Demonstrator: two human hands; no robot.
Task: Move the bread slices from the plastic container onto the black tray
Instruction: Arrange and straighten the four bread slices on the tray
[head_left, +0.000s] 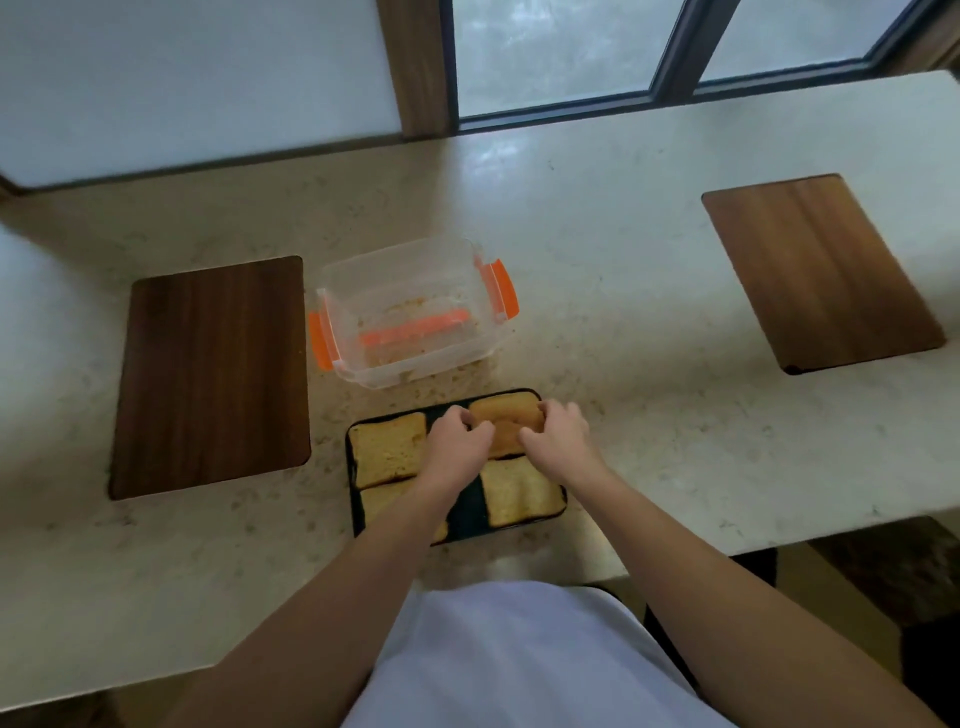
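The pale stone worktop (597, 249) runs from the window wall to the near edge by the person's body, with wide bare stretches in its middle and along its near left part. A dark wooden board (210, 376) lies toward the left end, a lighter wooden board (821, 273) toward the right end, well apart. The clear plastic container (410, 312) with orange clips sits just right of the dark board, holding only crumbs. Just nearer, at the near edge, the black tray (470, 522) carries four bread slices: far left (387, 448), near left (382, 500), near right (522, 493), far right (506, 408). Left hand (457, 441) and right hand (558, 434) meet over the far right slice, fingers curled and pinching its edges. No writing is legible anywhere.
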